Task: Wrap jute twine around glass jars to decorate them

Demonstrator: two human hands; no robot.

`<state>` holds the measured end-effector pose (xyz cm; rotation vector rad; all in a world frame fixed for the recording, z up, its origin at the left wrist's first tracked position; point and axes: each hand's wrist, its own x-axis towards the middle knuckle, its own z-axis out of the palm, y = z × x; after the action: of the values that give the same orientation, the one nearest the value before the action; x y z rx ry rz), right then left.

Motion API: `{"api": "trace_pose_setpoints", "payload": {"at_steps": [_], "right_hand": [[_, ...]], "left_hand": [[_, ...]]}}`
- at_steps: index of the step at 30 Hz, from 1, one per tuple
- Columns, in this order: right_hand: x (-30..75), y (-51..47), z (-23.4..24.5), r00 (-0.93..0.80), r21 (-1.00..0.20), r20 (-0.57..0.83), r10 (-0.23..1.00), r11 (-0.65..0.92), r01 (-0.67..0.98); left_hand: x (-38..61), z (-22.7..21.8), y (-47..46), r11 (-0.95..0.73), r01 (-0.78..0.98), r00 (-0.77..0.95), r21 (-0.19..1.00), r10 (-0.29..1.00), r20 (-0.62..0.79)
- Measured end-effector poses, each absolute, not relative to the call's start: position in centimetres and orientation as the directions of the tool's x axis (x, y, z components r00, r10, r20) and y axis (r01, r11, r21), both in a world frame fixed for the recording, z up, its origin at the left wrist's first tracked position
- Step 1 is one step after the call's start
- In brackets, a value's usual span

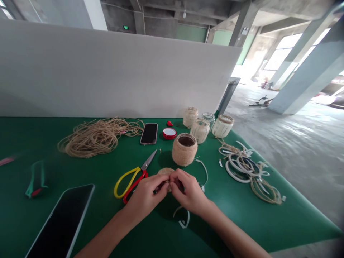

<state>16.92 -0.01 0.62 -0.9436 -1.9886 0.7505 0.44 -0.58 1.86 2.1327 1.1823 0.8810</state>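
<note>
My left hand [150, 190] and my right hand [190, 190] meet at the front middle of the table, fingertips pinched close together. Both are closed on a round, tan piece covered in jute twine [165, 171]; the fingers hide most of it, and its kind is unclear. Just beyond them stands a jar wrapped in jute twine [182, 153], upright, with a dark inside. Left of my left hand lie scissors [137, 178] with one yellow and one red handle, blades pointing away. Loose white strips [203, 170] lie beside and below my right hand.
A heap of jute twine [94, 138] lies far left, beside a phone [149, 133] and a red-rimmed round tin [169, 134]. Several glass jars [200, 130] stand at the back right. Twine and strip coils [244, 166] lie near the right edge. A large dark-screened device [63, 222] lies front left.
</note>
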Motion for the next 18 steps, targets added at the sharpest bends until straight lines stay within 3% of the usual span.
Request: {"api": "trace_pose_setpoints", "payload": {"at_steps": [9, 15, 18], "right_hand": [[16.4, -0.2, 0.0, -0.333, -0.931, 0.241, 0.912, 0.314, 0.187], [16.3, 0.1, 0.2, -0.326, -0.895, 0.285, 0.901, 0.372, 0.245], [16.5, 0.3, 0.3, -0.326, -0.919, 0.244, 0.913, 0.325, 0.222]], "left_hand": [[0.6, 0.6, -0.9, -0.568, 0.592, 0.401, 0.572, 0.823, 0.403], [0.9, 0.8, -1.0, -0.468, 0.53, 0.341, 0.707, 0.881, 0.327], [0.9, 0.8, -1.0, -0.463, 0.532, 0.338, 0.709, 0.884, 0.324]]}}
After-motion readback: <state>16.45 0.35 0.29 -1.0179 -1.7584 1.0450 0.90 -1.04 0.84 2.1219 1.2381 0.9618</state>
